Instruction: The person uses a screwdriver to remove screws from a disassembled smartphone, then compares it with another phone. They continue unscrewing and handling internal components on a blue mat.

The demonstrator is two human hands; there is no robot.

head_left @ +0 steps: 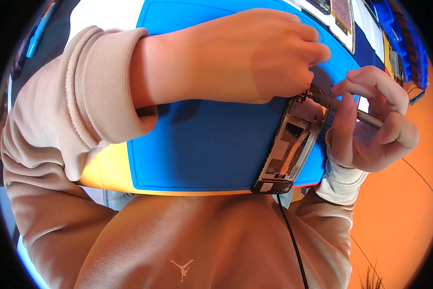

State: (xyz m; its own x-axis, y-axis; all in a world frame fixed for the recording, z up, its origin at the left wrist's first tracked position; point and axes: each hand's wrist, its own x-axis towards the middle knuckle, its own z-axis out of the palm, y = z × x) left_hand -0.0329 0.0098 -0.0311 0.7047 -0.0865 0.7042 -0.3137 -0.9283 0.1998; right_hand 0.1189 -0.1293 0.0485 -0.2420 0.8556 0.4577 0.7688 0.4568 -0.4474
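We have an opened phone [280,149] right of the frame's centre, tilted across the right part of a blue mat [202,149], its lower end near the mat's front edge and its bare insides facing up; our left hand [236,58] reaches across the top centre, back upward and fingers curled, just over the phone's upper end; its fingertips are hidden, so we cannot tell whether they pinch anything. Our right hand [373,144], at the right of the frame, grips a slim metal tool [369,119] between thumb and bent fingers, its dark end pointing at the phone's upper end; below the phone a black cord [293,233] runs to the bottom edge, over our brown sweatshirt [202,231]; blue bins [414,48] stand at upper right, and a blue pen [38,36] lies at upper left.
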